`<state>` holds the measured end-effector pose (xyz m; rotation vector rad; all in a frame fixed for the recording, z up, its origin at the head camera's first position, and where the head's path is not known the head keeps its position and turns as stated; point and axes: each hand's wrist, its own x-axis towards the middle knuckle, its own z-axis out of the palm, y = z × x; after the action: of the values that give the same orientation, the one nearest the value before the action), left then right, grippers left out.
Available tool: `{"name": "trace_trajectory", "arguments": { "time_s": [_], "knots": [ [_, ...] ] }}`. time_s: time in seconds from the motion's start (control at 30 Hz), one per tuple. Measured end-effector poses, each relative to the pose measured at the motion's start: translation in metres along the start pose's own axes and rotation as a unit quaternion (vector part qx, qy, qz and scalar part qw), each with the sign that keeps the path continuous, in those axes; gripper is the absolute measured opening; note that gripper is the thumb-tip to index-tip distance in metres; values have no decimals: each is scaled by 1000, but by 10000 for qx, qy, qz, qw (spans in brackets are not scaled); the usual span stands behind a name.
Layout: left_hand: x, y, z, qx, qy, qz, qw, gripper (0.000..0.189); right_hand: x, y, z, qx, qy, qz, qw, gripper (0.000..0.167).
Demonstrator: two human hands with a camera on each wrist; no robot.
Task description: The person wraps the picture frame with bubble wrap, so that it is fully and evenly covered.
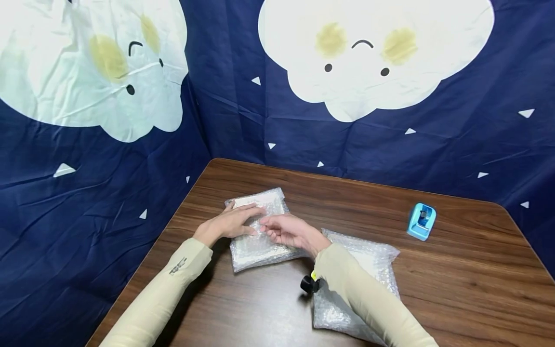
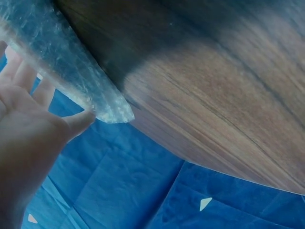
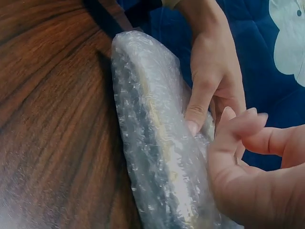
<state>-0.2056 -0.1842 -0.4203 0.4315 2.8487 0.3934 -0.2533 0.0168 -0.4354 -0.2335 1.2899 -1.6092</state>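
Note:
A flat package in bubble wrap lies on the wooden table, a pale item showing through its clear layers. My left hand rests on its left half with fingers spread and fairly straight. In the right wrist view, that hand's thumb presses on the wrap. My right hand is over the package's right side, its fingers curled and fingertips close to the left thumb. Between the right fingertips nothing shows. The package edge runs along the left fingers in the left wrist view.
A second bubble-wrapped package lies to the right, partly under my right forearm. Farther right stands a small light-blue device that looks like a tape dispenser. Dark blue cloth with white clouds hangs behind and left of the table.

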Motion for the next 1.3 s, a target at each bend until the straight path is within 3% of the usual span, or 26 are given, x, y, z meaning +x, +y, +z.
{"name": "trace_trajectory", "arguments": {
  "time_s": [0.53,0.9,1.13,1.3],
  "knots": [
    [-1,-3,0,-135,-97,305,9994,56,3,4,-2,503,158,209,9984,27],
    [-1,-4,3,-163,44,290,9994,50,3,5,-3,636,212,288,9973,40],
    [-1,-2,1,42,-116,352,9993,53,4,5,-3,612,132,323,9975,42],
    [1,0,0,157,-278,232,9992,50,4,5,-1,974,225,281,9946,32]
  ]
}}
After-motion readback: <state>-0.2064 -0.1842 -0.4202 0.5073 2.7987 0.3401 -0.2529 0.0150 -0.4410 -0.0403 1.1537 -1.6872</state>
